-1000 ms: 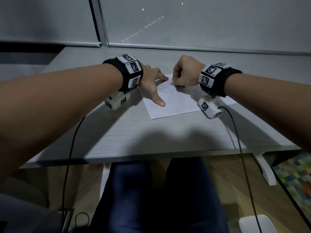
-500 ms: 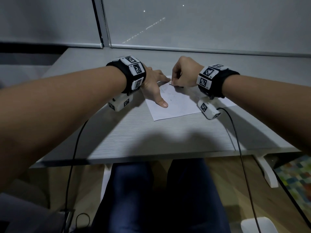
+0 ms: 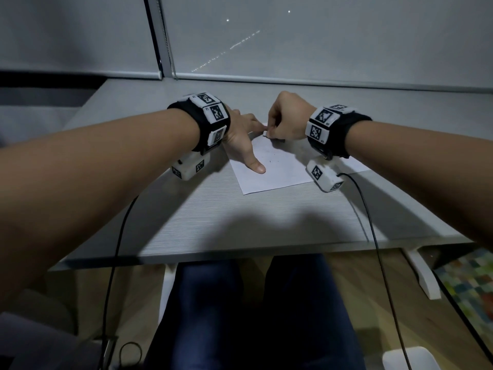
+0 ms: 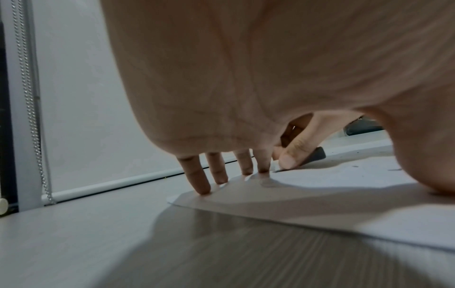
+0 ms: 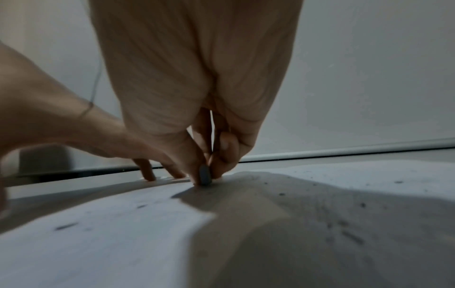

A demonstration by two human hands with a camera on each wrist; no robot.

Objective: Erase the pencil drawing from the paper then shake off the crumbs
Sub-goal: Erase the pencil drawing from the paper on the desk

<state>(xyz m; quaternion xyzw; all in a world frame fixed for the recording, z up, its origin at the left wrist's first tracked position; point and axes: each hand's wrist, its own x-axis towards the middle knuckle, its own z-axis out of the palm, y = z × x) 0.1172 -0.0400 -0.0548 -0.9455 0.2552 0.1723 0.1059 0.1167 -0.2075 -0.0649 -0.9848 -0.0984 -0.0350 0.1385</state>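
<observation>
A white sheet of paper (image 3: 274, 172) lies on the grey desk (image 3: 240, 225), with faint pencil marks and dark crumbs (image 5: 354, 236) scattered on it. My left hand (image 3: 244, 141) lies spread on the sheet's far left part, fingertips (image 4: 203, 184) and thumb pressing it flat. My right hand (image 3: 282, 121) pinches a small eraser (image 5: 205, 175) between thumb and fingers and holds its tip on the paper near the far edge, right beside the left index finger. In the left wrist view the eraser (image 4: 314, 155) shows as a dark end behind the right thumb.
A lowered roller blind (image 3: 320, 36) with a bead chain (image 4: 32, 109) closes off the desk's far side. Cables (image 3: 373, 236) run from both wrist cameras over the desk's front edge. My legs are under the desk; a colourful rug (image 3: 469, 284) lies on the floor at right.
The right hand with the eraser has shifted slightly toward the far edge of the paper, closer to the left fingers. The left hand keeps pressing the sheet.
</observation>
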